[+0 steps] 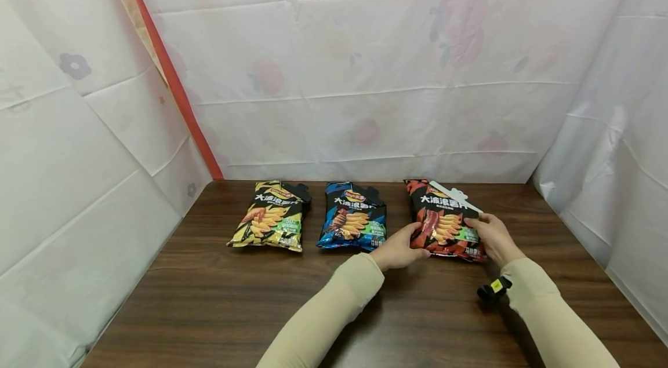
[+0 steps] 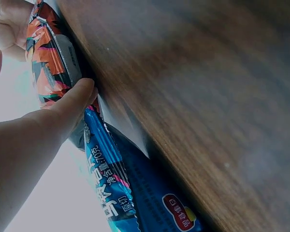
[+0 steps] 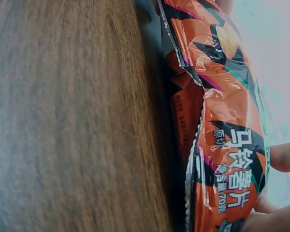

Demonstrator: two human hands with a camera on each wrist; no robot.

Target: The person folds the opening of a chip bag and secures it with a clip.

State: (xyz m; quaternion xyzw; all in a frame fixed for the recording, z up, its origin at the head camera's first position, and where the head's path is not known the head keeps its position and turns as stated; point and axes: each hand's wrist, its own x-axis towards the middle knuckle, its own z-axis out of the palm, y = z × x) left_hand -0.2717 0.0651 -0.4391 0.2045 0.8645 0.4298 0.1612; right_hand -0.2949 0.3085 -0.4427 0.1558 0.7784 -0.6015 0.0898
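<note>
A red bag of potato chips [image 1: 443,223] lies on the table between my two hands, with a white clip [image 1: 455,196] slanting across its upper right corner. My left hand [image 1: 399,247] holds its lower left corner, the thumb straight along the front edge. On the right edge, my right hand [image 1: 496,236] grips the bag with thumb and fingers. The right wrist view shows the bag's crimped bottom seam [image 3: 195,140] close to the wood. To the left lies a blue chip bag [image 1: 352,220] with a black clip [image 1: 371,194], near my left wrist.
Farther left is a yellow chip bag [image 1: 268,220], also with a black clip [image 1: 300,190] at its top right. All the bags lie in a row on the dark wooden table [image 1: 235,310]. White patterned sheets [image 1: 339,66] hang behind and at both sides.
</note>
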